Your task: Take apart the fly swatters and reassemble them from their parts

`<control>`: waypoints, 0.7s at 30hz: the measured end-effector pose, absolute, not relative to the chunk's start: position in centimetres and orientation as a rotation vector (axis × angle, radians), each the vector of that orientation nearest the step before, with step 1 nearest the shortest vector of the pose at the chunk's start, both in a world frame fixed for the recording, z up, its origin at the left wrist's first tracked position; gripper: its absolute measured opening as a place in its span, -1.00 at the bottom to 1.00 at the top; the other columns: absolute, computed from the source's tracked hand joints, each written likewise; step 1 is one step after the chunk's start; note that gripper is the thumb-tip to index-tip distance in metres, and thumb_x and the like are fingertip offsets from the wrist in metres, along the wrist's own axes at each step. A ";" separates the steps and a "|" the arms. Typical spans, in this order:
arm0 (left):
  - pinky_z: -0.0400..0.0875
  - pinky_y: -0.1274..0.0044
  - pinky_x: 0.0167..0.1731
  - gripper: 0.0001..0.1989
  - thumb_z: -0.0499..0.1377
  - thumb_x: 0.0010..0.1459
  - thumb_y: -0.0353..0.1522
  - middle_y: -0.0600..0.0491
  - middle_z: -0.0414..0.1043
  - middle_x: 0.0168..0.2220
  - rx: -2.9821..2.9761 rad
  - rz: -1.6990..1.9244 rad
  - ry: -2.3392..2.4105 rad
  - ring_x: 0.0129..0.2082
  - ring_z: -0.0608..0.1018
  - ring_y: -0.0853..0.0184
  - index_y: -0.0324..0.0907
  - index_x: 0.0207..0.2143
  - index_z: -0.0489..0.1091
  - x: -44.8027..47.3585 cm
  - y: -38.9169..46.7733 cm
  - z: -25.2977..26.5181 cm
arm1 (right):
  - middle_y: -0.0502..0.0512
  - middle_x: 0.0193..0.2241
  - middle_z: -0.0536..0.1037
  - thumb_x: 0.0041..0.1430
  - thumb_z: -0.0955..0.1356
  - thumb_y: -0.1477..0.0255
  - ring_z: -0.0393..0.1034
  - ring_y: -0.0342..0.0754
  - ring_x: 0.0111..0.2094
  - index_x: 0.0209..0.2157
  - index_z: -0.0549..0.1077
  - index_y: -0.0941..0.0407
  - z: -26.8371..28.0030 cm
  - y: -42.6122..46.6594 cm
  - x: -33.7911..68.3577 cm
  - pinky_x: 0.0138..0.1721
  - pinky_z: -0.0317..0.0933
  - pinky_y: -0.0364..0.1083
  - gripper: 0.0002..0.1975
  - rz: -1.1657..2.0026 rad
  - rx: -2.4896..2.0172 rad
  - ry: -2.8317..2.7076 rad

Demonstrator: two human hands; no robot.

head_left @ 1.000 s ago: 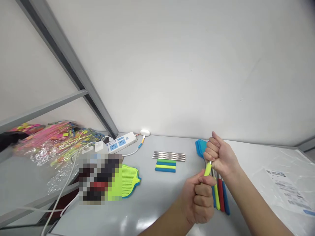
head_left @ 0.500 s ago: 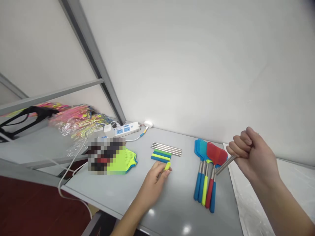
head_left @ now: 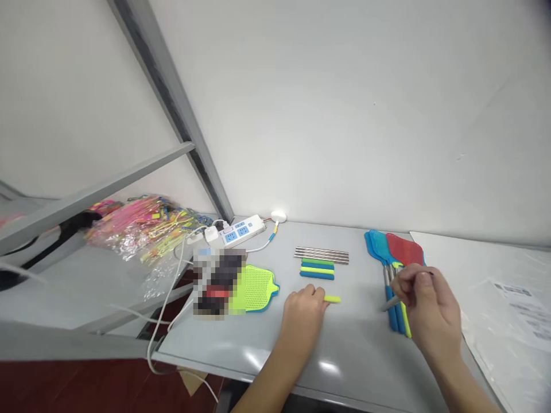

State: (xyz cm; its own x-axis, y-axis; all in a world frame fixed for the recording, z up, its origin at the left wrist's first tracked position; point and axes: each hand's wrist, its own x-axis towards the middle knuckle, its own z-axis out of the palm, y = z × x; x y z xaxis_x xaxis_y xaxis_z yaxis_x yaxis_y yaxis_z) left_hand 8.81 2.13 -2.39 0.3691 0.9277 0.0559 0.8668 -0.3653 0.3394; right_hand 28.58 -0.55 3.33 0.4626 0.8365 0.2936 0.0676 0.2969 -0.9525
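My left hand (head_left: 305, 312) is closed around a yellow-green handle grip (head_left: 332, 299), whose end sticks out to the right, low over the table. In my right hand (head_left: 430, 304) is a thin metal rod (head_left: 390, 303), its tip pointing left towards that grip. Several fly swatters with blue and red heads (head_left: 405, 249) lie under and behind my right hand, partly hidden by it. Between the hands, farther back, handle grips (head_left: 317, 268) in green, blue and yellow lie in a row. Just behind them are several metal rods (head_left: 321, 255).
Yellow-green and blue swatter heads (head_left: 258, 288) lie stacked at the left, beside a pixelated patch. A white power strip (head_left: 244, 229) with cables stands near the wall. Bagged colourful goods (head_left: 142, 226) fill the left shelf. White plastic sheeting (head_left: 508, 298) covers the right side.
My right hand has come down and left with the metal rod, now over the swatters. My left hand has turned, so the grip points right. The view has shifted left.
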 end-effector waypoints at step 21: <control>0.27 0.49 -0.42 -0.72 -0.09 0.35 -0.34 0.00 0.53 -0.20 2.307 0.315 1.702 -0.31 0.58 0.22 -0.12 0.03 0.28 9.5 4.3 -3.3 | 0.14 -0.15 0.52 0.30 0.19 0.23 0.40 0.07 -0.07 -0.12 0.41 0.07 -4.4 -1.1 27.6 -0.06 0.25 0.02 -0.71 0.743 -1.678 -1.365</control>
